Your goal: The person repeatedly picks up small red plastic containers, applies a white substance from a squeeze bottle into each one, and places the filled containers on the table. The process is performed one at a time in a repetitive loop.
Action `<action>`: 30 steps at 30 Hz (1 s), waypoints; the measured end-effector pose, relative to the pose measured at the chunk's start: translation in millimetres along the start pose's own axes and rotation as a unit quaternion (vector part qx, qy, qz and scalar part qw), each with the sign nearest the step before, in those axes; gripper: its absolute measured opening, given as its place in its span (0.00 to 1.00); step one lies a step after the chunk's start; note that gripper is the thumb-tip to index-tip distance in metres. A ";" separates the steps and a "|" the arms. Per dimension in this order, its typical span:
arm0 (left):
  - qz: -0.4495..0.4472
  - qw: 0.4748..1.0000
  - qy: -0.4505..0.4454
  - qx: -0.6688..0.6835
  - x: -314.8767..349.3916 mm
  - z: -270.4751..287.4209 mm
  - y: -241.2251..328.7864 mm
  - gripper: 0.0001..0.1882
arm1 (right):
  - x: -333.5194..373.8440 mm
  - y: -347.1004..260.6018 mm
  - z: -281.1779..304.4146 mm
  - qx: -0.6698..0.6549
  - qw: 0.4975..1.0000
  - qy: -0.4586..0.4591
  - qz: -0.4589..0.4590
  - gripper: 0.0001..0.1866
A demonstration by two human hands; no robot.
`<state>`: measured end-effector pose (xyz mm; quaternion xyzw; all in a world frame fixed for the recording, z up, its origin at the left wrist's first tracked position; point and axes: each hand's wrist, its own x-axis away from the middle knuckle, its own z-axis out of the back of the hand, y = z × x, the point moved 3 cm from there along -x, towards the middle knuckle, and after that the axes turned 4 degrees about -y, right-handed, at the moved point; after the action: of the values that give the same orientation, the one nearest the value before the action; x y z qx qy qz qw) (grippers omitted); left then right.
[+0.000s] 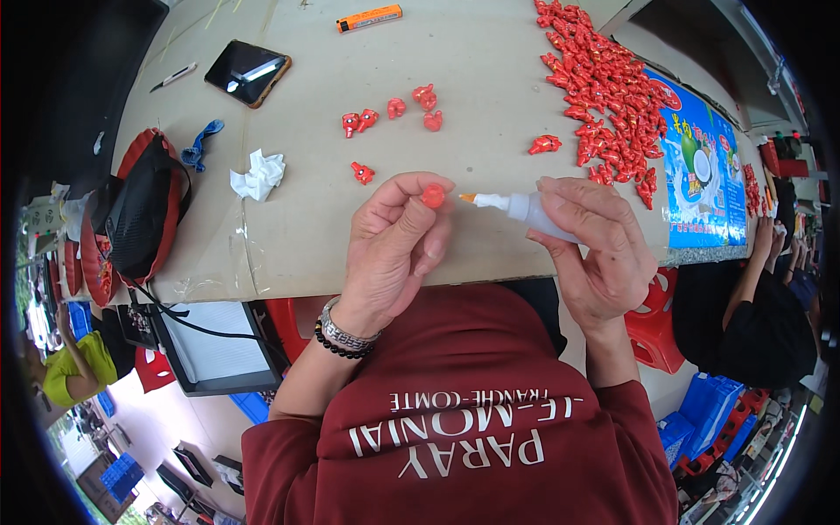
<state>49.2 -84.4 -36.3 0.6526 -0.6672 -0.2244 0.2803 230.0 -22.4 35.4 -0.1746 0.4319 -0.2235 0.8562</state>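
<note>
Between the thumb and fingers of my left hand (pixel 395 236) is a small round red piece (pixel 433 195), its exact kind hard to make out. My right hand (pixel 599 241) grips a white squeeze bottle (pixel 535 213) lying almost level. The bottle's orange-tipped nozzle (pixel 471 199) points at the red piece, a small gap apart. Beyond my hands lie several small red figurines (pixel 360 122) in a loose group, and a single red figurine (pixel 362 173) rests nearer my left hand. A big pile of red figurines (pixel 612 105) covers the far right of the table.
On the left of the table (pixel 306 227) are a crumpled tissue (pixel 258 175), a blue strip (pixel 202 144), a black-and-red bag (pixel 144 210), a phone (pixel 248 73) and a pen (pixel 173 77). An orange box (pixel 369 18) lies at the back. Right of the pile is a blue printed sheet (pixel 704 166). Other people sit at both sides.
</note>
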 end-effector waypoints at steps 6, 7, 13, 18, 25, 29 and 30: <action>-0.007 1.000 -0.003 -0.015 0.2 -1.3 -2.3 0.13 | -1.9 -1.9 -4.3 0.024 0.999 0.020 0.024 0.17; -0.006 1.000 -0.002 -0.017 0.4 -1.4 -2.2 0.13 | -1.9 -1.8 -5.1 0.025 0.999 0.021 0.024 0.17; -0.012 0.999 0.004 -0.030 0.8 -2.2 -0.8 0.13 | 1.0 -1.0 -6.2 0.030 0.999 0.000 0.012 0.18; -0.014 0.999 0.011 -0.040 1.2 -3.1 -0.3 0.12 | 0.5 -0.1 -6.2 0.039 0.999 -0.007 0.019 0.18; -0.032 0.997 0.034 -0.066 1.5 -2.9 1.4 0.10 | -1.5 -2.9 -6.0 0.057 0.998 -0.007 0.025 0.18; -0.053 0.994 0.023 -0.091 0.6 1.2 2.3 0.09 | -1.1 -3.0 -6.0 0.056 0.998 -0.009 0.032 0.18; -0.059 0.993 0.024 -0.098 0.4 1.5 2.7 0.09 | -1.1 -3.2 -6.1 0.055 0.998 -0.009 0.035 0.18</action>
<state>46.2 -84.7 -35.6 0.6652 -0.5960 -0.2891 0.3447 223.7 -25.2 34.2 -0.1137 0.4172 -0.2157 0.8755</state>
